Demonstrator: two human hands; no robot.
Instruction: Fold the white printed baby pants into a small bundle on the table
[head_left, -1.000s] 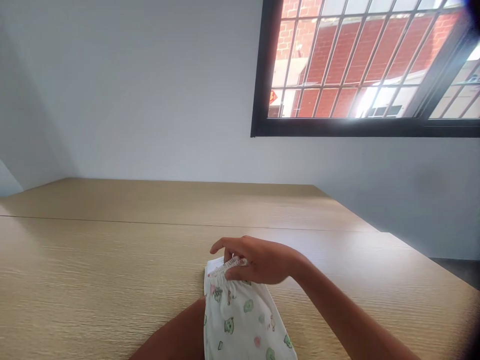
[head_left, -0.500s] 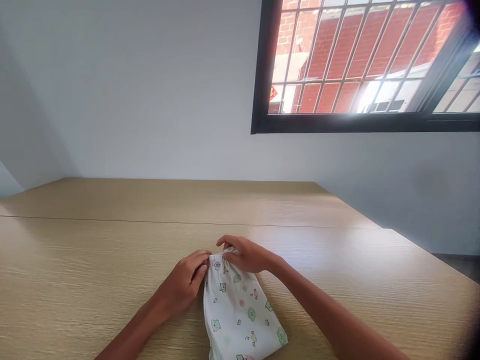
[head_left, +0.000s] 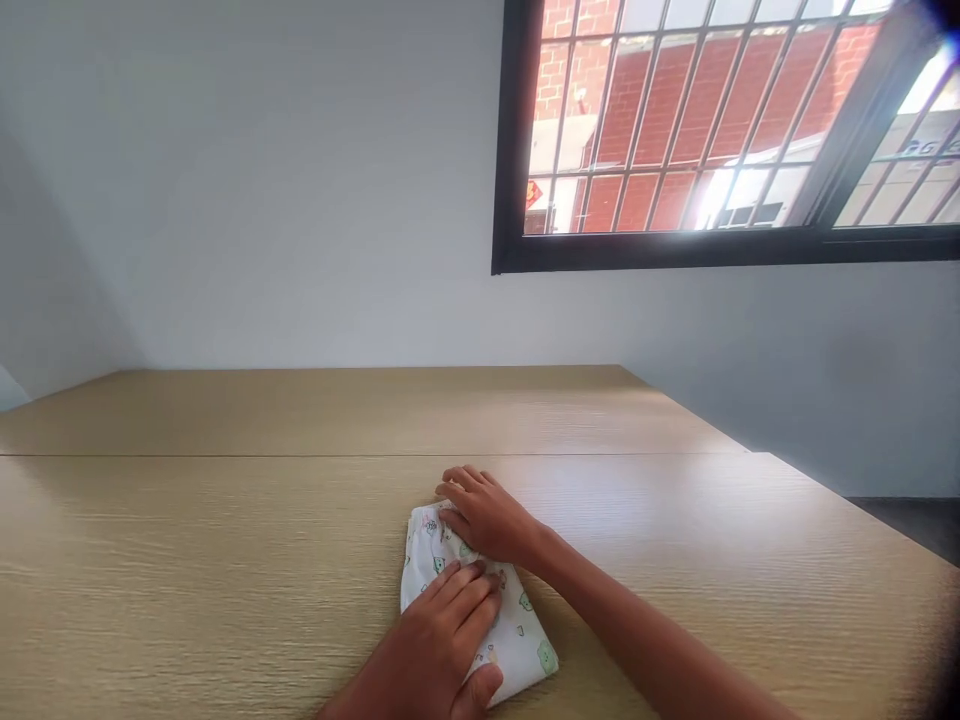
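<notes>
Folded white pants [head_left: 529, 640] with a green cartoon-animal print lie on the table, their gathered waistband end pointing away from me. My left hand [head_left: 450, 625] rests flat across the middle of the cloth, fingers stretched out and thumb apart. At the far end, my right hand [head_left: 487, 510] lies over the right side of the waistband. Its fingers are spread and reach past the edge, with the thumb on the fabric. Both hands cover part of the print.
The wide light-wood table [head_left: 225, 520] has a seam running across it, and its right edge slants toward me. Behind it rises a pale wall [head_left: 300, 200] with a dark-framed, barred window [head_left: 645, 250] at the upper right.
My left hand has left the waistband's left corner and moved nearer and right, onto the middle of the pants. The right hand's fingers have flattened out. The view has shifted slightly.
</notes>
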